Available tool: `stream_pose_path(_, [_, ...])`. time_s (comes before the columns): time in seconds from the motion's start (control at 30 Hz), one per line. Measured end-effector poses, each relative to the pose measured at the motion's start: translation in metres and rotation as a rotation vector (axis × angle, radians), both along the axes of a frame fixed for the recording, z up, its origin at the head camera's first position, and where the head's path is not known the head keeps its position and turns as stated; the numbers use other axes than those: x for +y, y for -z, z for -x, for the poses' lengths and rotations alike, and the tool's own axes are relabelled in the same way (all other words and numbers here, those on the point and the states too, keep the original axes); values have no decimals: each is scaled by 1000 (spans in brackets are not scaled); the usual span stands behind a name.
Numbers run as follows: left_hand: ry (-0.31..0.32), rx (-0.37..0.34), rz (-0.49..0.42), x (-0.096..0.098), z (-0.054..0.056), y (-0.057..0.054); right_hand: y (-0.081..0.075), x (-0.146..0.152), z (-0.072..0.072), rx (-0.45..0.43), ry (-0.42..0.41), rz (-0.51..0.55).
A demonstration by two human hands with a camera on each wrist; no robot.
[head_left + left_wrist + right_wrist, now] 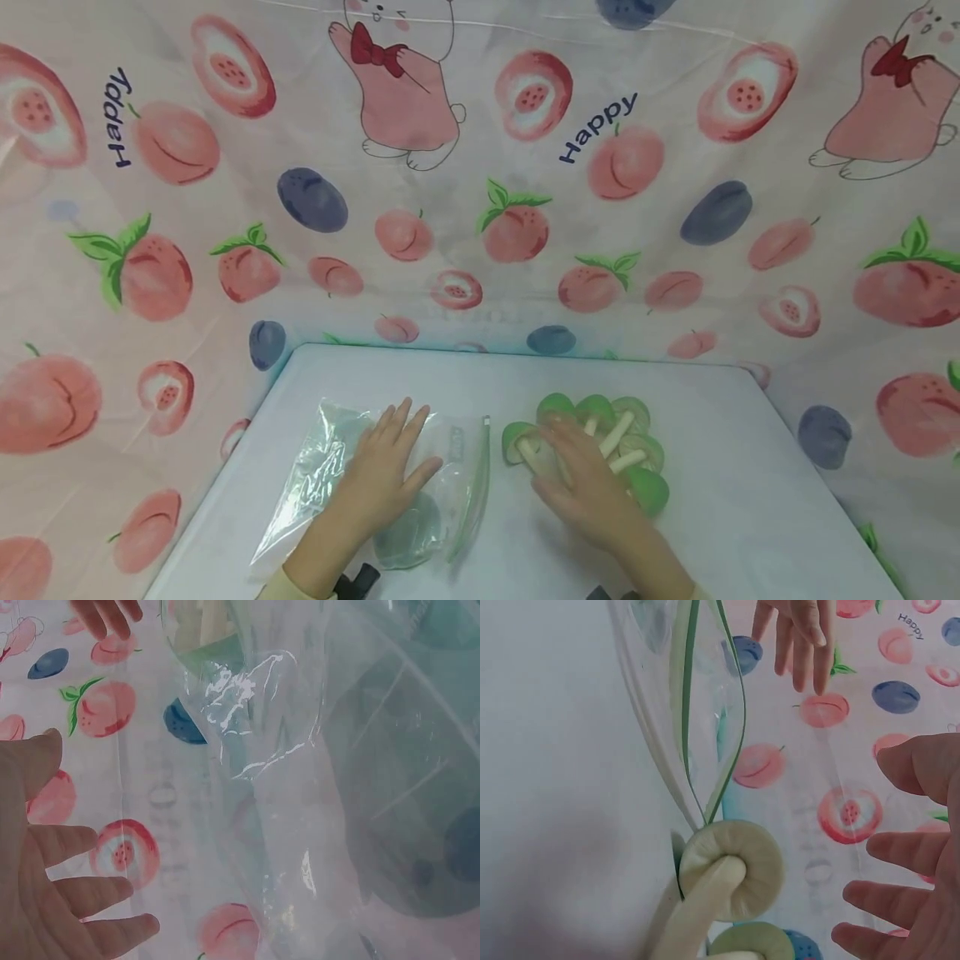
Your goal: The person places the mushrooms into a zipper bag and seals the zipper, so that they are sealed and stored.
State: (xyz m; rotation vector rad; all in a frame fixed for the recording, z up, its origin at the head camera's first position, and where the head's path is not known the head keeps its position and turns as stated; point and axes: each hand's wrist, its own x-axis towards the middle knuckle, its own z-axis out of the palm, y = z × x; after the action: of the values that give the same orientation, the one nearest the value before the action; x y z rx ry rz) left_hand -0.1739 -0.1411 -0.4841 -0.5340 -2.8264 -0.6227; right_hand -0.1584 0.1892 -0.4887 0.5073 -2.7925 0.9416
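Observation:
My left hand (378, 487) is over a clear plastic zip bag (330, 442), its fingers spread and holding nothing. The bag lies flat, with a green-edged opening (472, 492) on its right side, which gapes in the right wrist view. A greenish rounded patch (411, 533) shows through or on the plastic; I cannot tell which. Above several green-capped mushrooms (647, 492) hovers my right hand (588, 492), slightly blurred, fingers extended. One mushroom (761, 862) with a pale stem shows its underside in the right wrist view, apart from the fingertips (855, 892).
Both things lie on a white table (750, 500), the bag left of the mushrooms. A fruit-and-rabbit printed cloth (450, 200) rises behind the table and along both sides. Dark wrist-camera parts (360, 579) show near the bottom edge.

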Motion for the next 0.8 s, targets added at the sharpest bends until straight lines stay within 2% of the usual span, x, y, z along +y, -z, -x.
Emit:
stream_pose_path(0.17, [27, 40, -6, 2, 0, 2, 6, -8, 0, -76, -42, 62])
stream_pose_path(0.37, [53, 69, -16, 6, 0, 4, 14, -16, 0, -128, -51, 62])
stream_pose_path(0.67, [92, -24, -122, 12, 2, 8, 24, -35, -2, -112, -63, 112])
stream_pose_path(0.8, [112, -53, -162, 15, 1, 9, 29, -41, -3, -116, -33, 81])
